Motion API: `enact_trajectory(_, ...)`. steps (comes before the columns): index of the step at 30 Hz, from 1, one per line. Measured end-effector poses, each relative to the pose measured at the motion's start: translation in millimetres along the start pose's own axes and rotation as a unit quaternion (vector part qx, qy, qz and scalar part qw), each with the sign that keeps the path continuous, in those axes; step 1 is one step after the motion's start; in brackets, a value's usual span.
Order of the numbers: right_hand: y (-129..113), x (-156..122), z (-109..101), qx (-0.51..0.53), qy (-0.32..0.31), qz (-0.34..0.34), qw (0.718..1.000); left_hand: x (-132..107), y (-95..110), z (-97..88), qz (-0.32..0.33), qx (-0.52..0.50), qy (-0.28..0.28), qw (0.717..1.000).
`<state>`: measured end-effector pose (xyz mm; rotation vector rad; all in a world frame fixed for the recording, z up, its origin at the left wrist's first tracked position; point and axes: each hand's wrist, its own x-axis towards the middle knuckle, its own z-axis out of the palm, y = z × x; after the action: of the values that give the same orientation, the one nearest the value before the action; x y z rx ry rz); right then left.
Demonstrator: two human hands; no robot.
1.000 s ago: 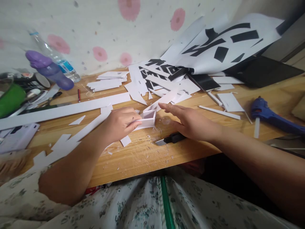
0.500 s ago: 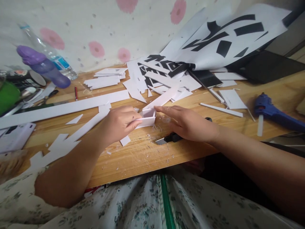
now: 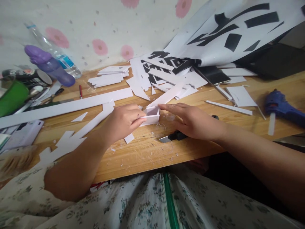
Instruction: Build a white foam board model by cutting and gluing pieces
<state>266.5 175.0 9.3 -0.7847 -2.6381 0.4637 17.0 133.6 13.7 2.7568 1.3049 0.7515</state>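
A small white foam-board box [image 3: 152, 115] rests on the wooden table [image 3: 143, 152] in the middle of the view. My left hand [image 3: 124, 122] is closed on its left side, thumb and fingers pinching the wall. My right hand [image 3: 193, 121] lies flat with its fingers stretched out, the fingertips touching the box's right wall. A black utility knife [image 3: 175, 136] sits on the table just under my right palm.
White foam-board strips [image 3: 66, 108] and offcuts are scattered over the table. Printed black-and-white sheets [image 3: 214, 35] pile up at the back right. A blue glue gun [image 3: 282, 106] is at the right; a water bottle [image 3: 53, 54], a purple object, a green cup [image 3: 11, 98] and tools crowd the left.
My right hand has come down and moved left until its fingertips touch the box. My left hand keeps its hold on the box.
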Motion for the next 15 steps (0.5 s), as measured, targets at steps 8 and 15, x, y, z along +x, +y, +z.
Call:
enact_trajectory(8,0.7,0.6,0.7,0.004,0.011,-0.020,1.000,1.2,2.9,-0.7,-0.020,-0.016,-0.023,0.999)
enact_trajectory(15,1.0,-0.2,0.0,-0.003,0.006,-0.017,1.000,1.6,6.1,-7.1,-0.046,0.042,-0.076,0.995)
